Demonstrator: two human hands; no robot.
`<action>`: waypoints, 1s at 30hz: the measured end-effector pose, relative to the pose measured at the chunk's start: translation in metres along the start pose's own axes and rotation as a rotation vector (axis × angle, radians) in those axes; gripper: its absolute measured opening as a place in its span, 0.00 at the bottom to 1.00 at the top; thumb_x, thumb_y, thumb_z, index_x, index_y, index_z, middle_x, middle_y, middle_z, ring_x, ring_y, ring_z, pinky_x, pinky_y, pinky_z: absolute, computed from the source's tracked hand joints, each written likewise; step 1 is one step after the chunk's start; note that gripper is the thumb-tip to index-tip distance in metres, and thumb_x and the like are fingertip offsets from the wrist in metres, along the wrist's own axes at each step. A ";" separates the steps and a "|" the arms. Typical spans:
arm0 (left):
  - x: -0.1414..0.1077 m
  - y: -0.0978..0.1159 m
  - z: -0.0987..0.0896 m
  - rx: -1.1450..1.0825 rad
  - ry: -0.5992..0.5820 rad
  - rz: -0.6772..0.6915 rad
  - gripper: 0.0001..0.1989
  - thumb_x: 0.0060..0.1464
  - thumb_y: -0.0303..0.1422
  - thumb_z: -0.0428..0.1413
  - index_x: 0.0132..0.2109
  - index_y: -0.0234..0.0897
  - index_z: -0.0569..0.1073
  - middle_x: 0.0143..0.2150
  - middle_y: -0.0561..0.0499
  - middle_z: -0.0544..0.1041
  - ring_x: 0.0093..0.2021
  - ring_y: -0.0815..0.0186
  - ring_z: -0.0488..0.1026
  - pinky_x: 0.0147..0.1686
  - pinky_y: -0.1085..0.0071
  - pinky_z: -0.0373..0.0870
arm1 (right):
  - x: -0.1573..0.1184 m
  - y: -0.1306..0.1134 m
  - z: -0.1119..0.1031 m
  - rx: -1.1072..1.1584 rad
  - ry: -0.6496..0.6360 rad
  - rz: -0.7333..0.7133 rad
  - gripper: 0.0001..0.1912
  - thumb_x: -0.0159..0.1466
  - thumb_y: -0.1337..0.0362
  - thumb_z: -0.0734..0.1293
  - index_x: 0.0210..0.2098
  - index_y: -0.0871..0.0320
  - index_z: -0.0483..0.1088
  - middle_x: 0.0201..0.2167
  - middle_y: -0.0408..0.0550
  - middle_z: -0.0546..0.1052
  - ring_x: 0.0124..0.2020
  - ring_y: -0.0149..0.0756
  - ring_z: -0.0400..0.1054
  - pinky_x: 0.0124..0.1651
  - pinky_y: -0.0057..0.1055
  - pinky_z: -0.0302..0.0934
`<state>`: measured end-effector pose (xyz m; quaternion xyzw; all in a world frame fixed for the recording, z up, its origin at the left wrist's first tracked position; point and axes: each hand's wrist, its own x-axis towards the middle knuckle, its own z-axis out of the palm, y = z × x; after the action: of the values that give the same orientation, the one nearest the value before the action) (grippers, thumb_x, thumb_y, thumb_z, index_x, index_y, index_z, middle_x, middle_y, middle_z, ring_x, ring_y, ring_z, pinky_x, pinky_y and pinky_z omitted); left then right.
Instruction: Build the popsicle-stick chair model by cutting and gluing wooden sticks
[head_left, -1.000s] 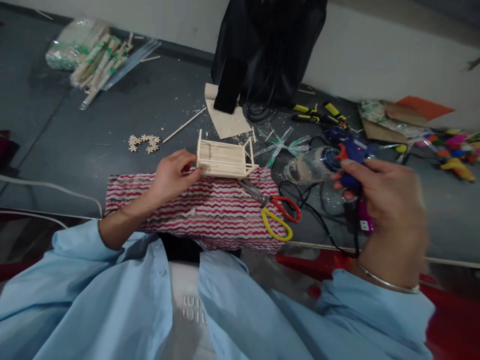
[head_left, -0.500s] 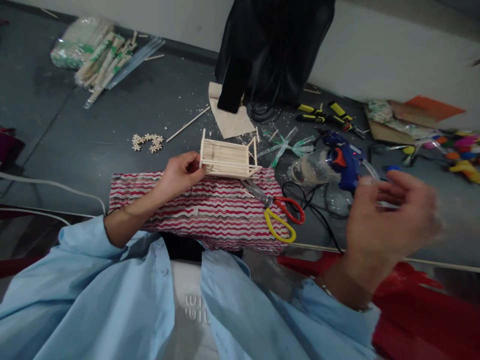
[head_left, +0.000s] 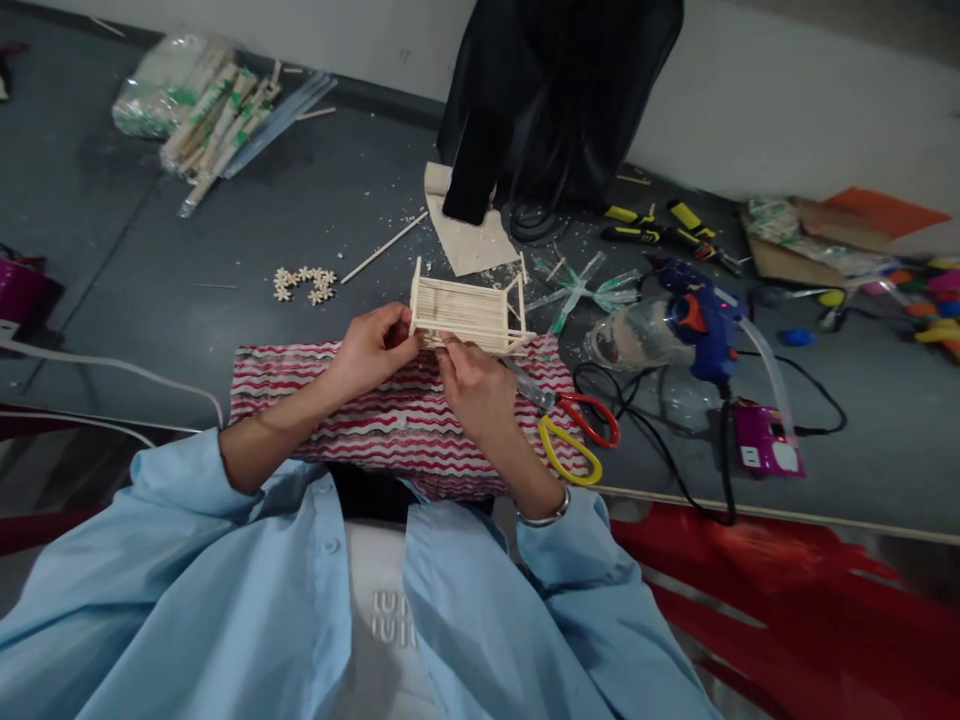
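Note:
A small frame model made of thin wooden sticks (head_left: 465,308) stands at the far edge of a red-and-white wavy-striped cloth (head_left: 360,420). At its near left corner, my left hand (head_left: 373,348) pinches it between thumb and fingers. My right hand (head_left: 478,388) is closed at the model's near side, fingertips against the lower edge; exactly what lies under them is hidden. Scissors with one red and one yellow handle (head_left: 574,450) lie on the cloth, just right of my right hand.
A blue glue gun (head_left: 705,325) rests on a clear plastic bottle (head_left: 637,335), its cable running past a purple box (head_left: 769,440). Small wooden flower shapes (head_left: 304,283), a loose stick (head_left: 384,247), a phone (head_left: 476,170), and yellow-black pliers (head_left: 634,228) lie further back.
My right hand has moved left from beside the glue gun to the near side of the stick model. My left hand keeps its pinch on the model's corner.

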<state>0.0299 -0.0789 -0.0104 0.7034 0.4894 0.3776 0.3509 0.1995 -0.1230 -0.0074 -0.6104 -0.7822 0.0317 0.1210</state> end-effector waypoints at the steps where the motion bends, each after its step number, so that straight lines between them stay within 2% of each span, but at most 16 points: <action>1: 0.000 -0.001 0.000 -0.003 -0.004 0.009 0.05 0.50 0.33 0.54 0.32 0.35 0.70 0.22 0.59 0.63 0.23 0.74 0.58 0.25 0.75 0.55 | -0.001 0.001 0.001 0.018 0.027 0.003 0.19 0.72 0.63 0.56 0.58 0.58 0.70 0.44 0.52 0.81 0.41 0.37 0.76 0.42 0.29 0.64; 5: -0.001 -0.004 -0.002 -0.020 -0.044 0.046 0.05 0.51 0.33 0.55 0.34 0.35 0.72 0.23 0.59 0.63 0.23 0.73 0.59 0.26 0.75 0.57 | -0.004 0.003 0.004 0.168 0.180 0.003 0.15 0.72 0.62 0.58 0.49 0.56 0.75 0.42 0.49 0.82 0.42 0.36 0.76 0.46 0.29 0.65; 8: -0.002 -0.005 -0.004 -0.011 -0.054 0.066 0.06 0.52 0.34 0.56 0.32 0.35 0.71 0.23 0.58 0.64 0.24 0.73 0.59 0.26 0.75 0.57 | -0.003 0.005 0.004 0.271 0.232 0.003 0.14 0.71 0.63 0.59 0.44 0.55 0.76 0.40 0.48 0.82 0.42 0.35 0.76 0.48 0.29 0.66; 11: -0.002 -0.005 -0.007 -0.003 -0.059 0.096 0.05 0.51 0.31 0.57 0.29 0.35 0.70 0.23 0.58 0.63 0.24 0.73 0.58 0.26 0.75 0.57 | -0.002 0.007 0.003 0.286 0.228 0.001 0.13 0.71 0.63 0.59 0.44 0.53 0.76 0.40 0.46 0.82 0.42 0.35 0.76 0.48 0.29 0.66; 14: -0.002 -0.006 -0.008 -0.019 -0.082 0.103 0.02 0.50 0.29 0.57 0.30 0.35 0.71 0.23 0.58 0.62 0.24 0.73 0.58 0.26 0.76 0.58 | -0.003 0.008 0.003 0.261 0.216 0.000 0.14 0.71 0.63 0.59 0.45 0.53 0.77 0.39 0.47 0.82 0.41 0.36 0.76 0.46 0.29 0.66; 20: 0.000 -0.008 -0.008 -0.062 -0.095 0.084 0.06 0.51 0.33 0.58 0.30 0.35 0.71 0.23 0.58 0.63 0.23 0.74 0.58 0.25 0.76 0.57 | -0.003 0.006 0.006 0.239 0.221 -0.027 0.14 0.71 0.63 0.59 0.46 0.54 0.77 0.39 0.48 0.82 0.41 0.35 0.75 0.46 0.29 0.65; 25: 0.001 -0.010 -0.008 -0.119 -0.110 0.098 0.07 0.52 0.35 0.59 0.33 0.34 0.75 0.24 0.57 0.64 0.24 0.74 0.60 0.25 0.76 0.58 | -0.003 0.005 0.007 0.229 0.231 -0.020 0.14 0.71 0.63 0.59 0.44 0.55 0.76 0.39 0.47 0.82 0.40 0.36 0.75 0.45 0.30 0.65; 30: 0.001 -0.012 -0.008 -0.124 -0.108 0.096 0.07 0.52 0.35 0.58 0.31 0.35 0.73 0.24 0.57 0.65 0.24 0.73 0.61 0.25 0.76 0.58 | -0.003 0.005 0.007 0.233 0.216 -0.004 0.14 0.71 0.63 0.59 0.45 0.54 0.77 0.39 0.48 0.82 0.40 0.36 0.75 0.46 0.30 0.65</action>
<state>0.0183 -0.0736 -0.0164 0.7223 0.4112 0.3853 0.4010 0.2032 -0.1239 -0.0153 -0.5906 -0.7567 0.0560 0.2746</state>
